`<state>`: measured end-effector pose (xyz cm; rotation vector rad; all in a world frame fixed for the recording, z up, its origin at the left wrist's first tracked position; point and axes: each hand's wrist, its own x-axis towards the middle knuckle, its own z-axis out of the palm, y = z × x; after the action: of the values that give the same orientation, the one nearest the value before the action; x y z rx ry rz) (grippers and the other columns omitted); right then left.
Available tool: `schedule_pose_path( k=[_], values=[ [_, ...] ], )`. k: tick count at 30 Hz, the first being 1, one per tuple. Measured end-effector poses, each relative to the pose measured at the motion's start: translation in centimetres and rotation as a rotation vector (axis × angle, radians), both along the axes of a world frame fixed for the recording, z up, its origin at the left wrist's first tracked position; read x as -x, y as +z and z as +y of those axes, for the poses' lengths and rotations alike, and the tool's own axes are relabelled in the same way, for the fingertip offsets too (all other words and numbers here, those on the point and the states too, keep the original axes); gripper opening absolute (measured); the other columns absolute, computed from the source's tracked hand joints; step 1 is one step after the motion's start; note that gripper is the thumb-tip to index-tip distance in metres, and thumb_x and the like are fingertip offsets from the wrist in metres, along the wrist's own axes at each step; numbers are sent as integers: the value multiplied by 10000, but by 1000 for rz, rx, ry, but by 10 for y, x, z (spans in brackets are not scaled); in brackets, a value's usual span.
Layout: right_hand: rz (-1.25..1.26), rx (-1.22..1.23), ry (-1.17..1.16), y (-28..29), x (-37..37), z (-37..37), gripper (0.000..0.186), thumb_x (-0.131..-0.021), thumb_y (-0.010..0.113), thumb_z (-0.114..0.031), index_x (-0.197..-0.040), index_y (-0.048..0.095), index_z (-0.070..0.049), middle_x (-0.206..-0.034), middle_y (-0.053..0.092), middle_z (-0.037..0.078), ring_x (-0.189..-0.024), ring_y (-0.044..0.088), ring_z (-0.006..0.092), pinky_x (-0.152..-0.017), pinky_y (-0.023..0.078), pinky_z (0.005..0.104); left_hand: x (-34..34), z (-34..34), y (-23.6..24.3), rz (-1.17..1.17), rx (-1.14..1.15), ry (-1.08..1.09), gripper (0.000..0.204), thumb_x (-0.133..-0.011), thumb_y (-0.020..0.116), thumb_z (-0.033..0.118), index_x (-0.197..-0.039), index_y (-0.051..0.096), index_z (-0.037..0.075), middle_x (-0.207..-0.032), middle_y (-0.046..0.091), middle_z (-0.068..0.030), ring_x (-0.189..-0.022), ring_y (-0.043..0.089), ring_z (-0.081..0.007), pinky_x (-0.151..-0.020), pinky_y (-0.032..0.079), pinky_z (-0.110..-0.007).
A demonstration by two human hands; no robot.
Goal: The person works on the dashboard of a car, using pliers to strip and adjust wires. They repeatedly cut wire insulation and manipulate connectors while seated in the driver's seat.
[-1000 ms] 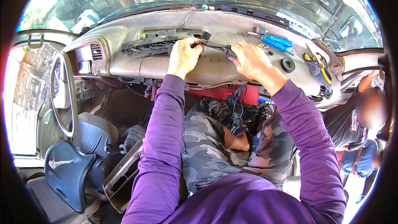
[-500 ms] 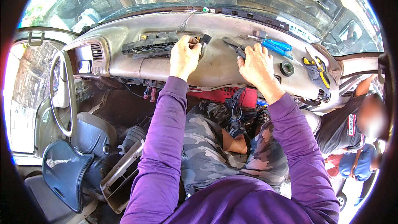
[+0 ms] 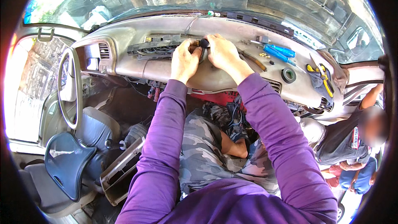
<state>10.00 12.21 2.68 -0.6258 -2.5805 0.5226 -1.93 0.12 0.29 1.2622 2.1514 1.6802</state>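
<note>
In purple sleeves, both my hands meet on top of a worn grey dashboard, at a long opening full of black wiring. My right hand closes on a small black plug at the end of a wire. My left hand is curled beside it, its fingertips pinching the wires just left of the plug. The two hands touch each other there.
Two blue-handled screwdrivers, a black tape roll and yellow-handled tools lie on the dash's right. A person in camouflage lies under the dash. The steering wheel is left, a loose panel below, another person right.
My right hand has slid left across the dash top and joined my left hand at the black plug. My left hand has moved slightly right and closed on the wires.
</note>
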Motion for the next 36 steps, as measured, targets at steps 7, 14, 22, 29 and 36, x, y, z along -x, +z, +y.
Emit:
schedule_pose_path(
  k=[7, 14, 22, 29, 36],
  values=[
    [397, 370, 158, -20, -19, -6, 392, -813, 702, -63, -1202, 651, -55, -1109, 740, 175, -1042, 709, 363, -935, 544, 454, -4, -12, 9, -38, 58, -129, 325, -844, 631, -25, -1155, 720, -45, -970, 770, -98, -865, 707, -130, -804, 575, -302],
    [341, 444, 270, -13, -27, -2, 355, -787, 783, -84, -1110, 642, -45, -993, 725, 130, -949, 699, 295, -874, 543, 403, -4, -19, 17, -9, 74, -221, 288, -844, 649, -34, -1119, 735, -33, -976, 775, -118, -901, 720, -167, -851, 567, -308],
    [277, 462, 213, -14, -25, -4, 414, -778, 813, -92, -1138, 611, -58, -1012, 720, 134, -958, 701, 324, -874, 544, 407, 6, -22, 7, -194, -3, -304, 312, -858, 606, -98, -1159, 650, -26, -1073, 722, -78, -992, 679, -152, -903, 557, -304],
    [344, 411, 245, -20, -23, -2, 484, -825, 821, -137, -1260, 617, -77, -1104, 715, 152, -1016, 699, 334, -922, 547, 426, 10, -22, 10, -100, 35, -265, 199, -891, 635, -64, -1086, 623, -23, -1003, 706, -76, -943, 670, -135, -838, 563, -297],
    [377, 349, 167, -18, -17, 1, 378, -931, 768, -114, -1277, 664, -3, -1124, 727, 154, -1041, 717, 271, -914, 550, 376, 2, -15, 10, -215, -39, -177, 113, -980, 628, 12, -1072, 676, -33, -904, 730, -55, -822, 665, -102, -768, 550, -275]
  ],
)
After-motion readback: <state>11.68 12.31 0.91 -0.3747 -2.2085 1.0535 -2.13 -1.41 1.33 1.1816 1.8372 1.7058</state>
